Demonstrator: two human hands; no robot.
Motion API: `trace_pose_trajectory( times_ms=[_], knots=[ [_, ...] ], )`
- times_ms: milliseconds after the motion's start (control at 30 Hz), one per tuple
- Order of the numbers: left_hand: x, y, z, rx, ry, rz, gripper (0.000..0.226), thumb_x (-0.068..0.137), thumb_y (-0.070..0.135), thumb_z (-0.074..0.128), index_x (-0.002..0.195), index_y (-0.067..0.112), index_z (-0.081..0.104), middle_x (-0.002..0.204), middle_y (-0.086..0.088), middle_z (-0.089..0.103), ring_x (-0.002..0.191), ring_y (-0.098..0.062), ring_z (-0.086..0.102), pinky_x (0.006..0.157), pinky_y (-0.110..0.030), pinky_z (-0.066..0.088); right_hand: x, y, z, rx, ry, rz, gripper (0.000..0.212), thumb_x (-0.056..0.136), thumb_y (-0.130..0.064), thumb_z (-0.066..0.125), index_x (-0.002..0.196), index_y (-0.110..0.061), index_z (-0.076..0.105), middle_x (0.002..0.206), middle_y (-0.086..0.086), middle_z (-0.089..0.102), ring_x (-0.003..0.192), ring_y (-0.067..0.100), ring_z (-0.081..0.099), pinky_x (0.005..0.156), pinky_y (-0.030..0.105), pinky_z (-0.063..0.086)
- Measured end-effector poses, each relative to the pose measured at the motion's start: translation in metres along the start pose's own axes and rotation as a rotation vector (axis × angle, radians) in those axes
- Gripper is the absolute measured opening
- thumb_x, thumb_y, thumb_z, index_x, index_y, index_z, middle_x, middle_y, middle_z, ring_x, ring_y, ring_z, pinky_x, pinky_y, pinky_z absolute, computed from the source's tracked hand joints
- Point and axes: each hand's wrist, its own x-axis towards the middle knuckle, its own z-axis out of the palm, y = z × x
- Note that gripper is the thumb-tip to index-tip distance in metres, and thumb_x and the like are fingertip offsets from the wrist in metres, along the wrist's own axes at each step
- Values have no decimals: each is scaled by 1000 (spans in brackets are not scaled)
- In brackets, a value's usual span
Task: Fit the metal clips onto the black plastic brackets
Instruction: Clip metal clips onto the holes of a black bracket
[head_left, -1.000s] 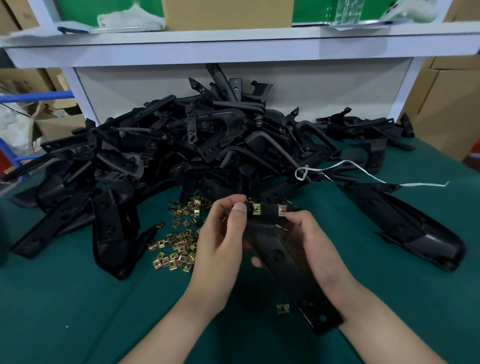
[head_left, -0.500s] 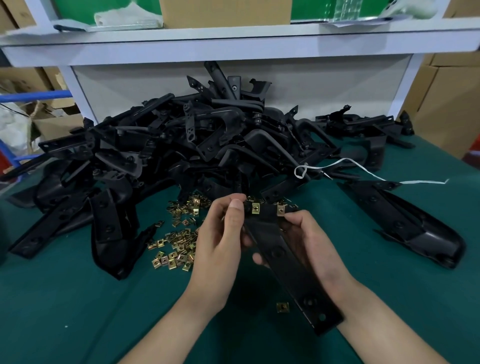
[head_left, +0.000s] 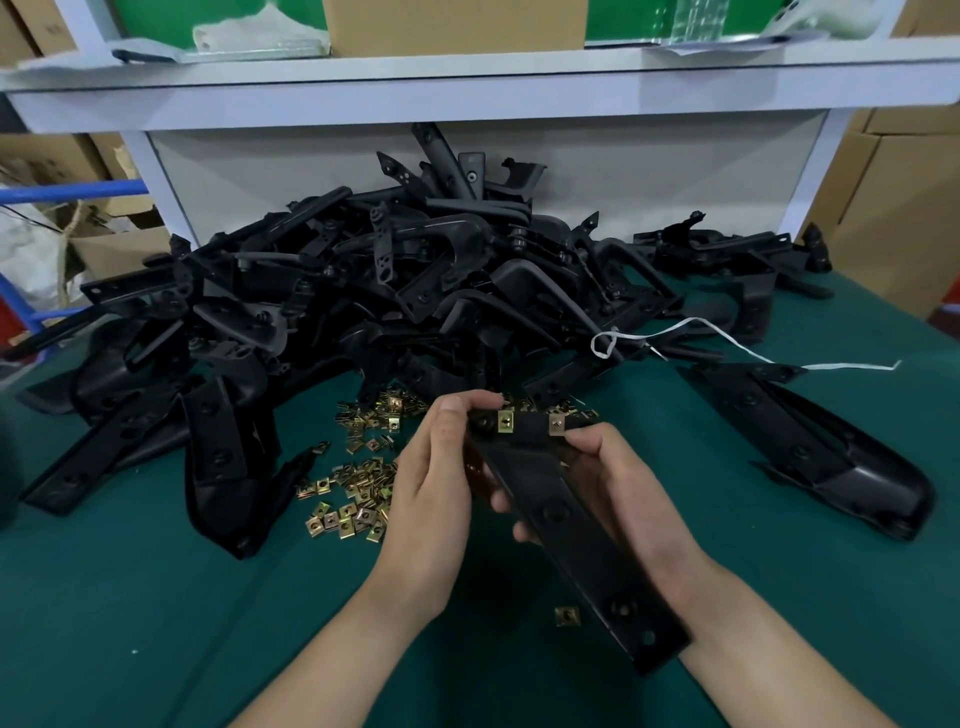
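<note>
While gripping the black bracket (head_left: 571, 525) from underneath with the right hand (head_left: 634, 499) and pinching its clip end with the left hand (head_left: 431, 488), push the brass clips (head_left: 505, 421) squarely home.

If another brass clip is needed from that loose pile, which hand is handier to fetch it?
Probably the left hand: the loose clips lie right beside it, while the right hand grips the bracket on the far side.
</note>
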Motion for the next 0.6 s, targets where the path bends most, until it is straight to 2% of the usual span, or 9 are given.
trace_pose_trajectory(
  times_ms=[100,167,267,433,600],
  knots=[
    [0,3,0,-28,-26,13,41,108,39,24,108,26,63,60,-9,58,49,-22,55,49,-31,49,0,2,-1,-87,-15,9,53,85,-40,42,98,-3,78,86,23,70,64,28,66,56,33,55],
    [1,4,-2,-36,-41,17,43,109,33,21,106,24,63,60,-12,61,48,-25,56,48,-30,49,0,1,-2,-134,5,35,56,94,-39,36,90,-4,79,78,23,68,61,29,64,58,35,53],
    [-2,5,-2,-67,-52,32,45,108,34,19,102,23,62,62,-13,64,47,-25,57,43,-29,48,0,0,0,-169,34,75,58,101,-37,28,97,3,70,70,22,66,54,29,63,57,32,53],
    [-13,2,6,-79,-60,55,49,94,67,23,103,33,57,70,-8,68,54,-22,60,43,-27,46,0,1,3,-192,39,102,54,102,-36,27,102,-1,68,71,18,67,56,27,63,62,37,49],
    [-13,2,6,-63,-46,5,49,88,70,23,97,36,56,75,-3,71,54,-16,62,42,-25,44,1,2,4,-149,27,107,52,101,-34,27,108,0,66,75,17,70,58,27,64,59,36,52]
  ],
)
